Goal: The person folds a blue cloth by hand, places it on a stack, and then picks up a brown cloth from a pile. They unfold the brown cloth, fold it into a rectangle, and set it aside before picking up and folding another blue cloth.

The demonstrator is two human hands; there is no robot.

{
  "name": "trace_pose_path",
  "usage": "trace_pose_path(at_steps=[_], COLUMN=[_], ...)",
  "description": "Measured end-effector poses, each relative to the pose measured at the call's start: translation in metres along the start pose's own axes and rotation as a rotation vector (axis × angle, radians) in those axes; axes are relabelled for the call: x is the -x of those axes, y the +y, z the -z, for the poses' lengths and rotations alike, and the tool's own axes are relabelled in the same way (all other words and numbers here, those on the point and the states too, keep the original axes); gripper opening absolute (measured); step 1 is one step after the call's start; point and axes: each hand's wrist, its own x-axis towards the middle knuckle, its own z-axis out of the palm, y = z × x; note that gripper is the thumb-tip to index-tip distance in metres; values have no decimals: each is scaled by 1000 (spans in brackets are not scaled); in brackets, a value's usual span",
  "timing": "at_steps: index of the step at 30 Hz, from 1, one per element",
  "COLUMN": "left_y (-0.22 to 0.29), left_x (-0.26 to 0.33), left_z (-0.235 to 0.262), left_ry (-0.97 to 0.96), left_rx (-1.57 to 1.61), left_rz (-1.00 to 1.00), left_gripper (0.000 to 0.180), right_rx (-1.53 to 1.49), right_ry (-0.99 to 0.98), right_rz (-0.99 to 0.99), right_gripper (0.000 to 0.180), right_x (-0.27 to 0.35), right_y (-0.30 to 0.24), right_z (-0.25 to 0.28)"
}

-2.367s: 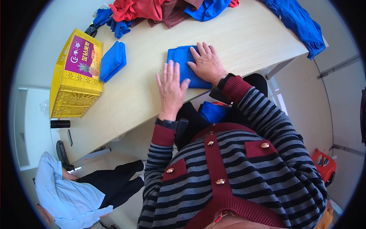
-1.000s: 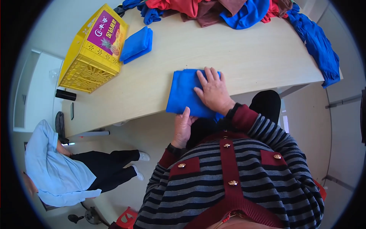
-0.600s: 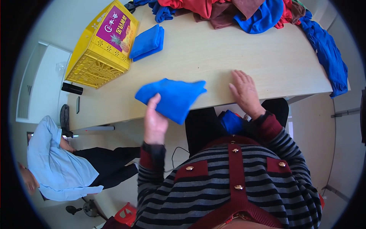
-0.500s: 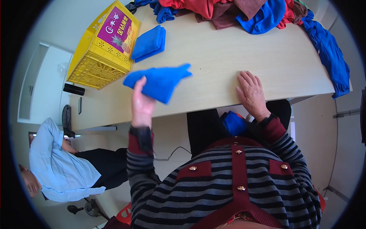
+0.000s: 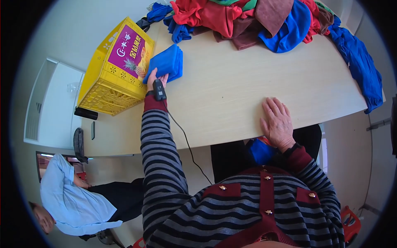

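I saw a pale wooden table (image 5: 231,91). A yellow crate (image 5: 113,72) stood at its left edge, and a stack of folded blue cloths (image 5: 167,62) lay just beside the crate, with my left hand (image 5: 156,78) touching it. A heap of red, blue and brown clothes (image 5: 248,18) covered the far edge, and one blue garment (image 5: 359,62) hung over the right corner. My right hand (image 5: 279,122) rested flat, fingers spread, at the near edge.

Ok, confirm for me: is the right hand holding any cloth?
No, the right hand lies flat and open on the bare table, touching no cloth.
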Motion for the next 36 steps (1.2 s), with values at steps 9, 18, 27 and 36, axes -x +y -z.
trace_pose_path(at_steps=[9, 18, 27, 36], left_y=[-17, -124, -198, -222], left_x=[-7, 64, 136, 45], left_z=[32, -15, -181, -310], left_ry=[110, 62, -220, -356], left_rx=[-22, -68, -673, -842], left_rz=[-70, -49, -78, -208], left_gripper=[48, 23, 15, 20], right_rx=[-3, -37, -25, -26], right_ry=[7, 15, -1, 145], right_rz=[-33, 28, -22, -324], right_gripper=[55, 53, 55, 52], right_x=[1, 12, 15, 18], right_y=[8, 4, 98, 133], right_z=[9, 20, 37, 66])
